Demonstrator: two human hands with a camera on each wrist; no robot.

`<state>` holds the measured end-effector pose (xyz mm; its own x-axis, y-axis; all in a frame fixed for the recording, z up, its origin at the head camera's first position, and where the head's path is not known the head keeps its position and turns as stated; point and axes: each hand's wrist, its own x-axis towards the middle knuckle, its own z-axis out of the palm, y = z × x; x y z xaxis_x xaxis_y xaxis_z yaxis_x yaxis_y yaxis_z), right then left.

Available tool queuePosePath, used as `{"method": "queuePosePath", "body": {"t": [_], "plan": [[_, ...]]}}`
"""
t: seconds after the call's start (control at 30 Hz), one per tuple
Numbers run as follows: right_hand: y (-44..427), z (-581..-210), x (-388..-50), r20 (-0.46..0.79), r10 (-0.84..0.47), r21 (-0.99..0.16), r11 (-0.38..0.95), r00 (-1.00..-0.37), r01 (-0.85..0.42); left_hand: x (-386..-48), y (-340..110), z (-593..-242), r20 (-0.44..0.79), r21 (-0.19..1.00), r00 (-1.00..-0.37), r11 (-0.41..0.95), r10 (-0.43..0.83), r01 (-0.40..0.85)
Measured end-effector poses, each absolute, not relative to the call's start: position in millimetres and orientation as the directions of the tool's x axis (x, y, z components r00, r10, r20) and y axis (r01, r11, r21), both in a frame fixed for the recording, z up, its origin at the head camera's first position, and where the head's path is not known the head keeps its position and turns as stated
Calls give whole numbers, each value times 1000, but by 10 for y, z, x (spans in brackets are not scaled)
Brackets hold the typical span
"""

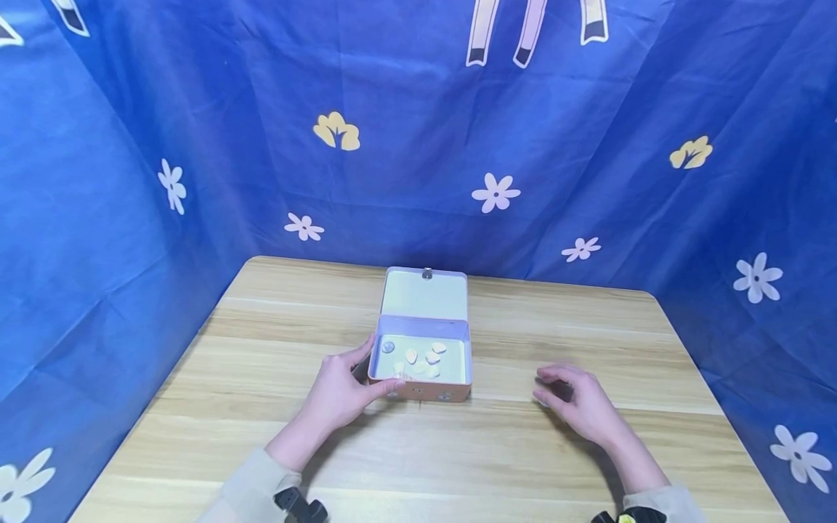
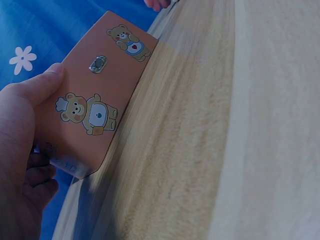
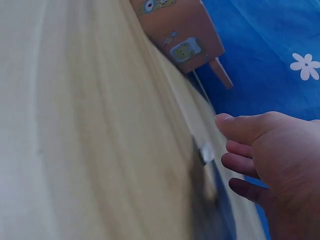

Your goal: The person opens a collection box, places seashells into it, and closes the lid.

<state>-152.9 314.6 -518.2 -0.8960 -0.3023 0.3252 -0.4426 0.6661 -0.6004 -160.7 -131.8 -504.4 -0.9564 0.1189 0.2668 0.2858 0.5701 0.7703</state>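
A small pale piece (image 3: 206, 153) lies on the bench (image 1: 497, 454) just by the loosely curled, empty right hand (image 1: 583, 404) — well right of the open box (image 1: 431, 394) the left hand (image 1: 338, 388) grips.

On my feed, an open orange-brown box (image 1: 425, 327) sits on the wood-grain table (image 1: 497, 457), about midway between its side edges; toward the right edge, I can't tell whether a small whitish piece (image 3: 206, 153) touches it.
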Motion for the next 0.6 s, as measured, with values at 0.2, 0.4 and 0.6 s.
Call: {"method": "queuePosePath", "body": {"t": [0.2, 0.4, 0.6], "plan": [[3206, -5272, -1464, 356, -304, -578, 672, -884, -464, -1605, -1320, -5042, 248, 778, -962, 568, 118, 270], [3214, -5322, -1425, 378, -286, -568, 679, -881, -464, -1612, -1319, -5031, 244, 784, -963, 561, 116, 266], [3207, -5398, -1387, 362, -272, -568, 694, -892, -442, -1607, -1313, -5019, 236, 785, -964, 562, 119, 262]]}}
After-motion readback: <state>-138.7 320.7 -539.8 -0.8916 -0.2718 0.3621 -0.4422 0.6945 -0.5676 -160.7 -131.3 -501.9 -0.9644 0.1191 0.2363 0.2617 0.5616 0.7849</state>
